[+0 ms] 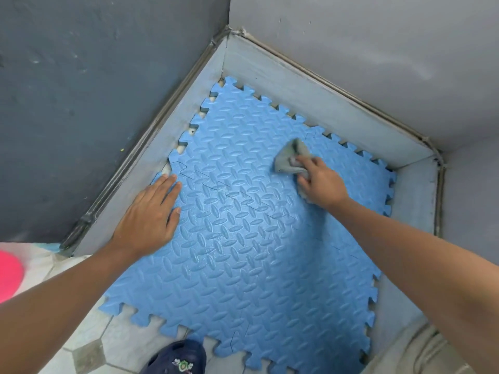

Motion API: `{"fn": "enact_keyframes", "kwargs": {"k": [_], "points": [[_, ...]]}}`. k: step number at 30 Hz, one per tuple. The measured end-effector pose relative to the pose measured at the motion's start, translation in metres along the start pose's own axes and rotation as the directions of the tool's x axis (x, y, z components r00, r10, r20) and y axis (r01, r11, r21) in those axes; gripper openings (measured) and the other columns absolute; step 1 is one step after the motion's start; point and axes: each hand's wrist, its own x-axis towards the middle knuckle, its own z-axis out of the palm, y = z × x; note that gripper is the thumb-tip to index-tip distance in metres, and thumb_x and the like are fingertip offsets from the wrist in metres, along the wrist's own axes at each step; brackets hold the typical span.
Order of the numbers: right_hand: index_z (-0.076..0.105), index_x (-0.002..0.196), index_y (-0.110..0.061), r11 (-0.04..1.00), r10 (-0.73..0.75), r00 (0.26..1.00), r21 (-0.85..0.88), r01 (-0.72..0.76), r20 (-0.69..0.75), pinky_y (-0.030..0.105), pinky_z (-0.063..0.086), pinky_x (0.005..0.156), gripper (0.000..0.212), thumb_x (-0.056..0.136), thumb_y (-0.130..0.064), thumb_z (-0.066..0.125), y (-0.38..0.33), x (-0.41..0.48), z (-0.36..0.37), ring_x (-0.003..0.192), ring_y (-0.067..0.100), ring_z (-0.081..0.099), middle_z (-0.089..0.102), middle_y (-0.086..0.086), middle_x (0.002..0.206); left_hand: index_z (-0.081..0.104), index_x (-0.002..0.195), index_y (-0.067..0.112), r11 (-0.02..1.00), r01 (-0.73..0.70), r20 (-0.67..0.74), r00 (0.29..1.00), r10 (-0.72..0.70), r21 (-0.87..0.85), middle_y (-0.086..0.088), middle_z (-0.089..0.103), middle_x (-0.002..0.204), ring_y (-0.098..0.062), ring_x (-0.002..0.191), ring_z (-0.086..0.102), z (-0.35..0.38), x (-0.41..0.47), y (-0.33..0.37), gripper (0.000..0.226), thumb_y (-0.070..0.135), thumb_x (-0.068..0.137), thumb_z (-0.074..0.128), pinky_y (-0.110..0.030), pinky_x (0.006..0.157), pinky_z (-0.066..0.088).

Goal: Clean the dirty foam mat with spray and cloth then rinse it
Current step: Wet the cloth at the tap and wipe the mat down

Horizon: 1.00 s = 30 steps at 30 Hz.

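Note:
A blue foam mat (243,252) made of interlocking puzzle tiles lies flat on the floor in a corner between grey walls. My left hand (151,214) rests flat on the mat's left edge, fingers spread, holding nothing. My right hand (320,182) presses a crumpled grey cloth (290,159) onto the mat's upper right part. No spray bottle is in view.
Grey walls with a pale skirting (337,103) enclose the mat on the left, back and right. A pink round object (9,276) sits at the left edge. A dark blue shoe (178,357) stands on patterned floor tiles (89,344) in front of the mat.

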Motion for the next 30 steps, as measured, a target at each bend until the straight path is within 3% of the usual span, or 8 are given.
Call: {"fn": "enact_keyframes", "kwargs": {"k": [4,7,10,15,19,23,26,30], "points": [[0.035,0.151,-0.015,0.750,0.660,0.746,0.128,-0.649,-0.086,0.053,0.048,0.092,0.054,0.103,-0.039,0.046,0.115,-0.033,-0.013,0.110,0.049,0.060,0.054,0.029,0.129,0.048,0.142,0.000,1.000,-0.005,-0.020,1.000,0.005,0.004,-0.015,0.041,0.154,-0.031,0.145,0.035,-0.001,0.000,0.003,0.056,0.032,0.098,0.035,-0.046,0.112,0.034],[0.047,0.139,-0.003,0.579,0.813,0.581,0.174,-0.796,-0.044,0.050,0.046,0.097,0.048,0.105,-0.037,0.044,0.135,-0.049,-0.013,0.120,0.049,0.058,0.056,0.032,0.134,0.048,0.142,-0.001,1.000,-0.008,-0.030,1.000,0.008,0.009,-0.015,0.041,0.153,-0.031,0.145,0.034,-0.001,0.001,0.003,0.056,0.031,0.097,0.037,-0.045,0.112,0.034],[0.040,0.148,-0.009,0.575,0.817,0.572,0.154,-0.803,-0.071,0.051,0.044,0.100,0.050,0.105,-0.035,0.041,0.106,-0.040,-0.013,0.123,0.047,0.053,0.044,0.026,0.148,0.047,0.142,-0.001,1.000,-0.010,-0.023,1.000,0.011,0.008,-0.016,0.041,0.153,-0.031,0.146,0.033,0.000,0.001,0.001,0.056,0.031,0.097,0.037,-0.045,0.113,0.033],[0.035,0.155,-0.016,0.797,0.599,0.796,0.160,-0.582,-0.089,0.049,0.049,0.090,0.054,0.106,-0.038,0.043,0.018,-0.008,-0.005,0.110,0.046,0.062,0.038,0.017,0.155,0.046,0.143,0.000,1.000,-0.017,-0.016,1.000,0.017,0.002,-0.016,0.040,0.154,-0.031,0.147,0.030,0.002,0.002,0.000,0.057,0.032,0.098,0.036,-0.046,0.113,0.033],[0.047,0.145,-0.019,0.989,0.145,0.982,0.043,-0.141,-0.122,0.047,0.052,0.077,0.045,0.103,-0.034,0.048,-0.070,-0.004,0.009,0.098,0.042,0.065,0.049,0.020,0.144,0.046,0.143,0.000,1.000,-0.018,-0.017,1.000,0.018,0.003,-0.016,0.040,0.154,-0.031,0.147,0.032,0.000,0.001,0.000,0.055,0.030,0.098,0.039,-0.045,0.115,0.032],[0.051,0.144,-0.021,0.980,-0.199,0.979,0.011,0.199,-0.038,0.044,0.053,0.064,0.046,0.101,-0.036,0.053,-0.141,-0.036,0.026,0.089,0.040,0.067,0.056,0.015,0.129,0.046,0.144,0.000,1.000,-0.007,0.002,1.000,0.007,-0.003,-0.015,0.040,0.154,-0.030,0.147,0.031,-0.002,0.000,0.000,0.054,0.029,0.098,0.042,-0.044,0.117,0.031],[0.057,0.139,-0.022,0.840,-0.541,0.838,0.010,0.542,0.072,0.040,0.055,0.059,0.046,0.096,-0.036,0.060,-0.166,-0.063,0.037,0.083,0.037,0.070,0.061,0.011,0.121,0.044,0.145,0.001,1.000,-0.006,0.048,0.999,0.005,0.012,-0.015,0.039,0.155,-0.029,0.148,0.030,-0.006,0.001,0.001,0.055,0.032,0.100,0.041,-0.045,0.117,0.031],[0.057,0.140,-0.033,0.803,-0.592,0.800,-0.018,0.596,0.097,0.040,0.058,0.061,0.046,0.096,-0.043,0.050,-0.140,-0.049,0.025,0.091,0.034,0.072,0.062,0.004,0.125,0.044,0.145,0.001,0.999,0.035,0.117,0.992,-0.036,0.008,-0.013,0.039,0.155,-0.027,0.147,0.030,-0.006,-0.018,-0.004,0.060,0.041,0.101,0.034,-0.041,0.121,0.025]]}}
